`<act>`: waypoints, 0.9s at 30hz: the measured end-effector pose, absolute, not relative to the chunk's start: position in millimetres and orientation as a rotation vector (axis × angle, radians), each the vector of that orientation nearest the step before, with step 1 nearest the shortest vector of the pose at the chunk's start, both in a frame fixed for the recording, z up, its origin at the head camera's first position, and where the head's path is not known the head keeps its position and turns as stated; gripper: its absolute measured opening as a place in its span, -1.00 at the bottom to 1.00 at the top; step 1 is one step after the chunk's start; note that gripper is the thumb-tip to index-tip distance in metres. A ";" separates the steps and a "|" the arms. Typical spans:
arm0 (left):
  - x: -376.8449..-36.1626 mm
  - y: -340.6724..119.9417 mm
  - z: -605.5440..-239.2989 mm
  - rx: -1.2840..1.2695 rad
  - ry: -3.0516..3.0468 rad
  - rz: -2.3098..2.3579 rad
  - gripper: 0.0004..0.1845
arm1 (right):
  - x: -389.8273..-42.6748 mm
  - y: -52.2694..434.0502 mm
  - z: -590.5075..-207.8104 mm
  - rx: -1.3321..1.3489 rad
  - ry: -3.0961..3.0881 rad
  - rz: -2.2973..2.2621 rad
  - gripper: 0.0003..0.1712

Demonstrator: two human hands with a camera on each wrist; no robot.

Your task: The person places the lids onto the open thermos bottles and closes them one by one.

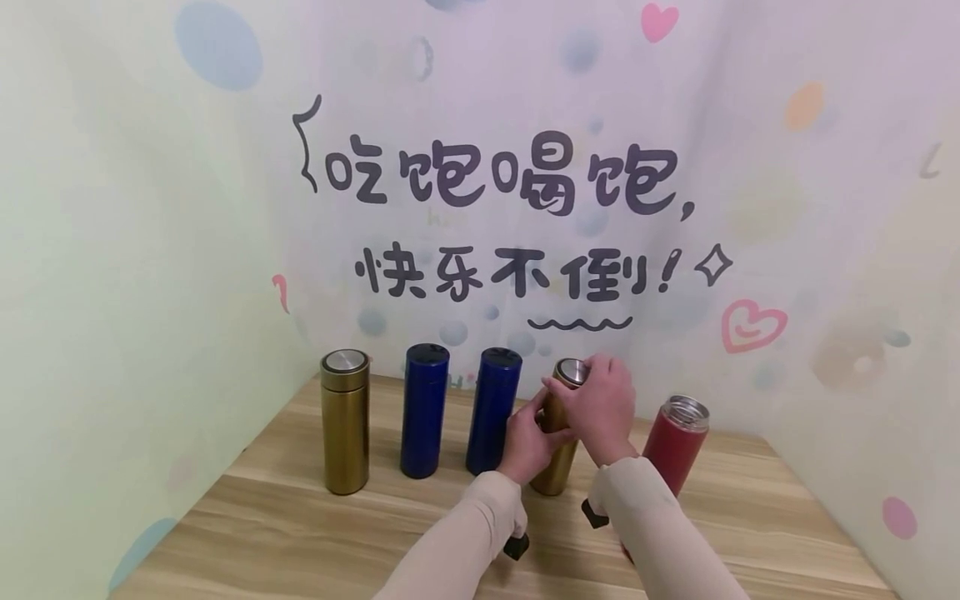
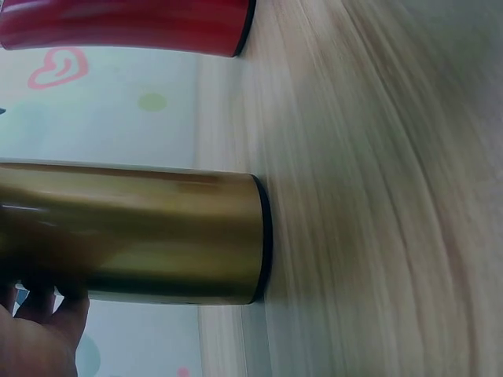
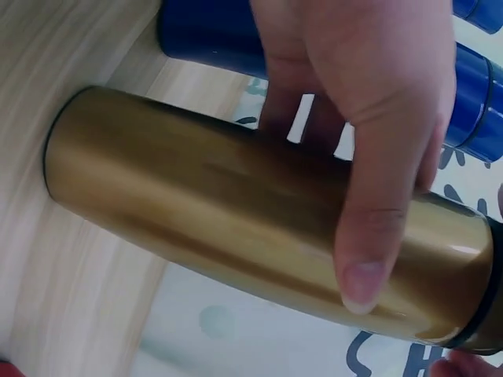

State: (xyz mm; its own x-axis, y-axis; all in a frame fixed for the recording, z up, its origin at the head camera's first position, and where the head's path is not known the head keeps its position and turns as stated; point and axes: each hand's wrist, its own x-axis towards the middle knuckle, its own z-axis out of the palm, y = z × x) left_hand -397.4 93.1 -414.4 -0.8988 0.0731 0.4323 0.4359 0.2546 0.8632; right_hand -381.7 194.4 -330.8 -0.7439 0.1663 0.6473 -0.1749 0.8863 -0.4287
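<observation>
A gold vacuum flask (image 1: pixel 556 473) is held nearly upright between the two hands: its body is gripped by the left hand (image 1: pixel 528 442), with the thumb laid across one side and the fingers set on the other, while the silver-topped lid (image 1: pixel 572 372) is grasped by the right hand (image 1: pixel 603 408) just above. Whether the base is pressed fully onto the wood-grain counter (image 1: pixel 300 542) cannot be told. To the left of the left hand, little room is left by the nearer blue flask (image 1: pixel 491 417), which is placed just beside it; beyond, past a narrow gap, the farther blue flask (image 1: pixel 425 417) is stood, and farthest left another gold flask (image 1: pixel 346 437) is seen, set in from the counter's left edge. To the right of the right hand, past a small gap, a red flask (image 1: pixel 675 454) is seen with its metal mouth exposed, its lower part hidden by the right sleeve (image 1: pixel 660 517). More counter is stretched from there to the right edge. Behind the hands, the counter's back edge is met by a printed backdrop (image 1: pixel 150 208), so most space for movement is offered on the near side.
</observation>
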 end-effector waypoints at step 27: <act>-403.1 93.1 -418.0 -0.542 -2.155 -1.697 -0.18 | -385.4 237.6 -291.0 0.681 -2.716 1.036 -0.33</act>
State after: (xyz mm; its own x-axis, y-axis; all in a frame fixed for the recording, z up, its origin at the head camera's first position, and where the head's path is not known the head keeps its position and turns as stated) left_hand -403.1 93.1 -418.0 -0.8680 0.0843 0.4894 0.4955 0.2120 0.8423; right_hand -385.4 237.6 -291.0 -0.8846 -0.3583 0.2986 -0.4661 0.6572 -0.5923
